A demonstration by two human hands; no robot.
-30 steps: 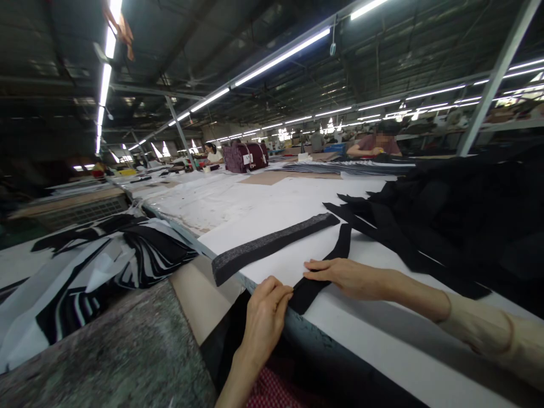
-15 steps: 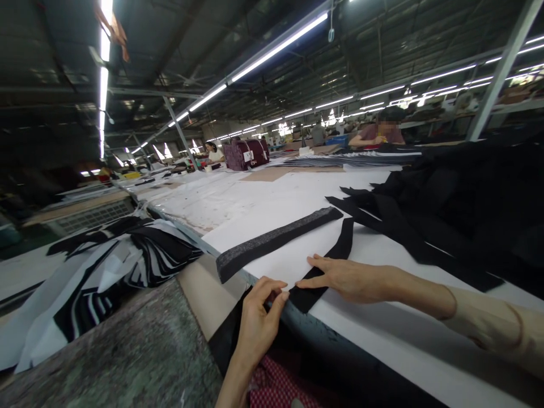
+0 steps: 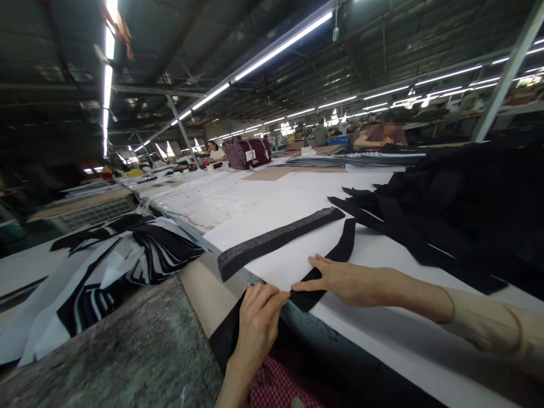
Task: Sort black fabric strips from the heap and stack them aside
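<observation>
A black fabric strip (image 3: 343, 246) lies on the white sheet (image 3: 289, 260), its near end at the table edge. My right hand (image 3: 340, 280) rests on this strip, thumb and fingers stretched apart, pressing it down. At the strip's near left corner, the fingertips of my left hand (image 3: 261, 309) are pinched together; the corner seems to be between them, though the fingers partly hide it. Beyond both hands lies a second dark strip (image 3: 280, 238), grey speckled along one side, with one end jutting over the table edge.
A large heap of black fabric pieces (image 3: 467, 221) covers the right side. Stacked black and white pieces (image 3: 140, 255) lie on a lower surface at left. Farther back are a maroon bundle (image 3: 246, 154), layered fabric (image 3: 352, 160) and a person (image 3: 385, 135) at work.
My left hand has turned and closed its fingers at the strip's near corner. My right hand has slid its thumb slightly toward that corner. The strips lie much as before.
</observation>
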